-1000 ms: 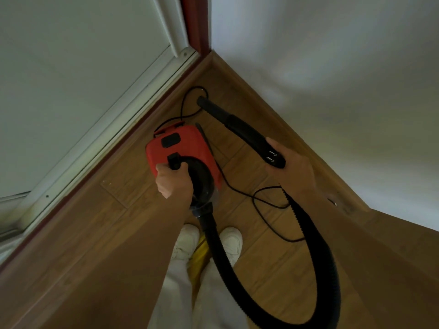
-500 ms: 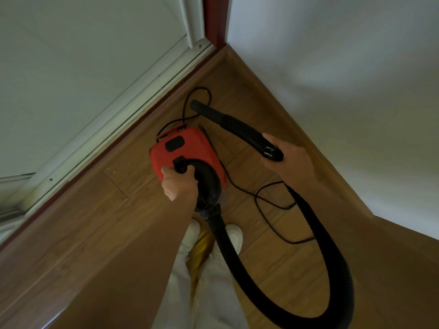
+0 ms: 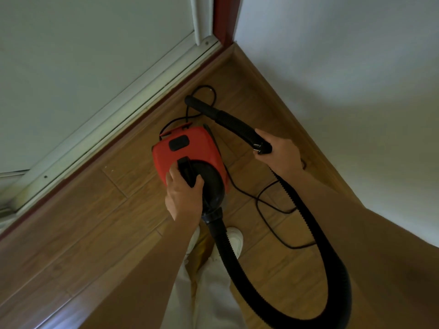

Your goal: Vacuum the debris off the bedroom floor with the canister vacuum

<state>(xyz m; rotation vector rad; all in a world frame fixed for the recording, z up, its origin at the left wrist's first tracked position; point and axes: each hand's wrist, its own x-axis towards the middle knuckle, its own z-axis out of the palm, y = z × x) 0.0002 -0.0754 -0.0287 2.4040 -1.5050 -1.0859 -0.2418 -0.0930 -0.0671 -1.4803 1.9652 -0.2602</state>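
Left hand (image 3: 184, 198) fingers curled round the handle of the red vacuum (image 3: 190, 157), carrying it so it follows; right hand (image 3: 280, 155) grips the nozzle (image 3: 225, 119) with the plug, tip aimed at the floor (image 3: 83, 229) corner, likely chasing dust

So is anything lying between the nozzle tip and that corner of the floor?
Only the power cord: a loop of it lies on the floor just past the nozzle tip, towards the corner. Otherwise nothing visible blocks it. The right hand grips the nozzle's rear end; the left hand holds the vacuum handle.
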